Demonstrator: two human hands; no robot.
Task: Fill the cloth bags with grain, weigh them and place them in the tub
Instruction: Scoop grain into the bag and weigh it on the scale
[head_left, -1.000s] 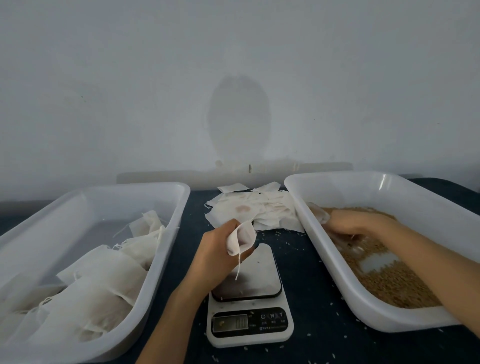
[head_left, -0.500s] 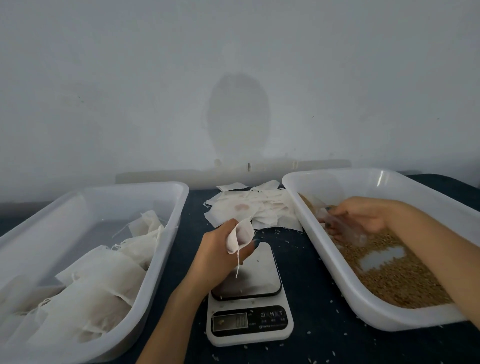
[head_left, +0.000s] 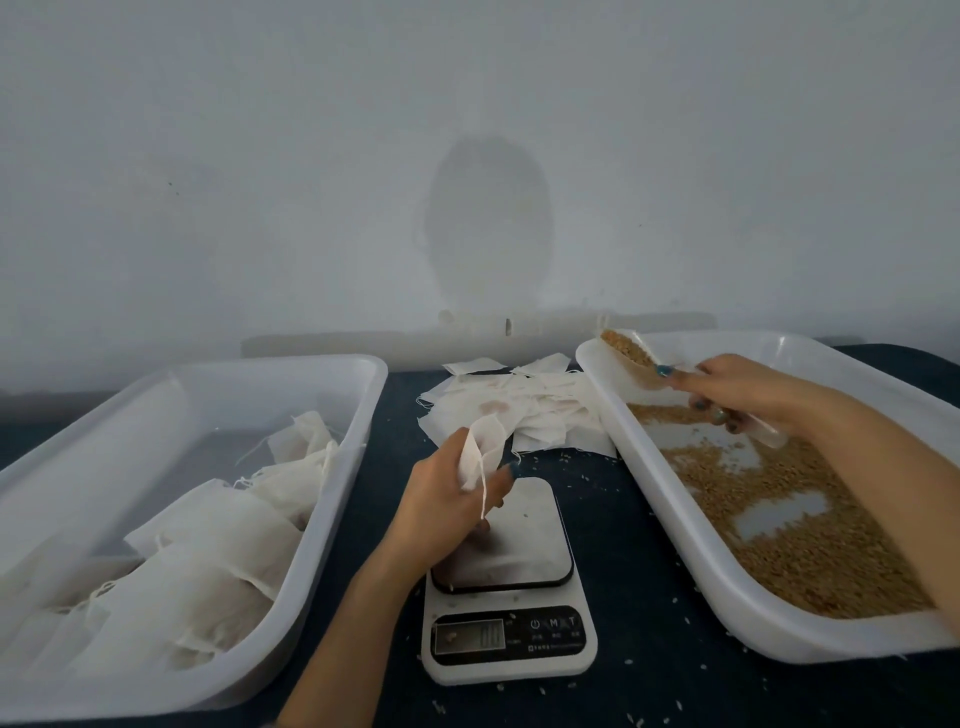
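The left hand (head_left: 441, 499) is pinching an empty cloth bag (head_left: 483, 447) just above the scale (head_left: 509, 587). The right hand (head_left: 727, 389) is gripping a clear scoop (head_left: 631, 358) loaded with grain, over the grain tub's (head_left: 649, 483) far corner. Filled bags (head_left: 208, 561) are lying in the left tub (head_left: 332, 519).

Dim, soft, hazy wide-angle light

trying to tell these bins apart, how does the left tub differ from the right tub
The left tub holds filled white cloth bags; the right tub holds loose brown grain with bare patches of its floor showing. The right hand holds a loaded scoop over the right tub; no hand is in the left tub. Both are pale rectangular plastic tubs on the dark table, either side of the scale.
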